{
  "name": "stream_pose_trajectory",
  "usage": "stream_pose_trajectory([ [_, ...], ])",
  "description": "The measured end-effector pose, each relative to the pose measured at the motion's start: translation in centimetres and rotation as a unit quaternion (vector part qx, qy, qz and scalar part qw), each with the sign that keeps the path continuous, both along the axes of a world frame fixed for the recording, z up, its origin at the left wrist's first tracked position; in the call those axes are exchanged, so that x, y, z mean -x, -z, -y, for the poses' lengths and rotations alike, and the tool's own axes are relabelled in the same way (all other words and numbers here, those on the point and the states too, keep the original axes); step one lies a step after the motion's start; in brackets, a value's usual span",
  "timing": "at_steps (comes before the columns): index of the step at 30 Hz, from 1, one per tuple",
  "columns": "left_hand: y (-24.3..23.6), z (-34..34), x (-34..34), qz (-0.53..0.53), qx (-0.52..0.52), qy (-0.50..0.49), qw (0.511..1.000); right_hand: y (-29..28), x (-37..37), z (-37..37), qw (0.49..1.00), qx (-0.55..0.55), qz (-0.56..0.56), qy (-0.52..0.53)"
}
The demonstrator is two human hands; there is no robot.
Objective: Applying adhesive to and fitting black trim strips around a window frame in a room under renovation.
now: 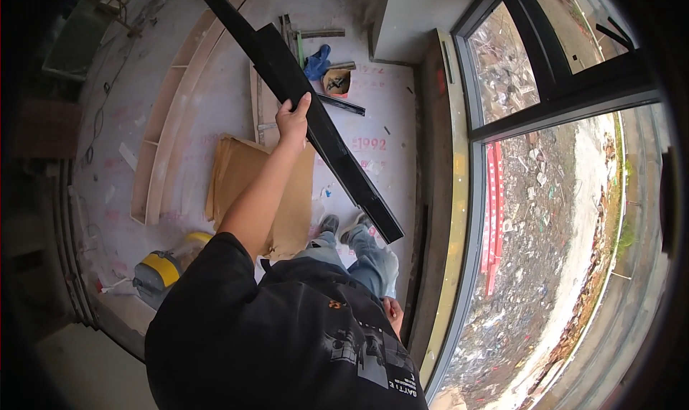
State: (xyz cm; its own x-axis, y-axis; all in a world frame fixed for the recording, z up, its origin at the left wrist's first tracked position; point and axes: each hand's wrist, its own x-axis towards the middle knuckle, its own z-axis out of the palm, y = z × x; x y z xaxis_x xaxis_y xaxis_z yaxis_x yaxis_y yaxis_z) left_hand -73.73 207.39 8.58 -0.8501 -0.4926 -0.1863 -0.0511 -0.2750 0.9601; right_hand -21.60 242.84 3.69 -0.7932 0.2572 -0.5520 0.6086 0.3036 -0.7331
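Note:
My left hand [292, 123], arm stretched forward, is closed around the middle of a bundle of long black profile strips [336, 148]. The strips overlap with their ends staggered. They slant from the far left to a near end by my shoes, held above the floor. My right hand [392, 314] hangs low beside my right thigh with its fingers curled in. Whatever may be inside those fingers is hidden.
To my right runs a large window [474, 133] with a low sill [451, 266]. Brown cardboard [240, 169] lies on the floor. Farther off are a small open box [336, 82], a blue bag [317, 62], a curved wooden frame [159, 141]; a grey-yellow machine [159, 272] stands left.

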Motion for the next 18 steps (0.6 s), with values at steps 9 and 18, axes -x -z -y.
stream_pose_trajectory([
  [9, 8.5, -9.1, 21.1, 0.032, -0.062, 0.078, 0.995, -3.1, 30.4, -3.9, 0.997, 0.000, -0.049, 0.064],
  [18, 29.4, -14.2, 36.9, 0.108, -0.077, 0.103, 0.986, 11.4, 67.4, -7.7, 0.982, 0.011, -0.056, -0.181],
])
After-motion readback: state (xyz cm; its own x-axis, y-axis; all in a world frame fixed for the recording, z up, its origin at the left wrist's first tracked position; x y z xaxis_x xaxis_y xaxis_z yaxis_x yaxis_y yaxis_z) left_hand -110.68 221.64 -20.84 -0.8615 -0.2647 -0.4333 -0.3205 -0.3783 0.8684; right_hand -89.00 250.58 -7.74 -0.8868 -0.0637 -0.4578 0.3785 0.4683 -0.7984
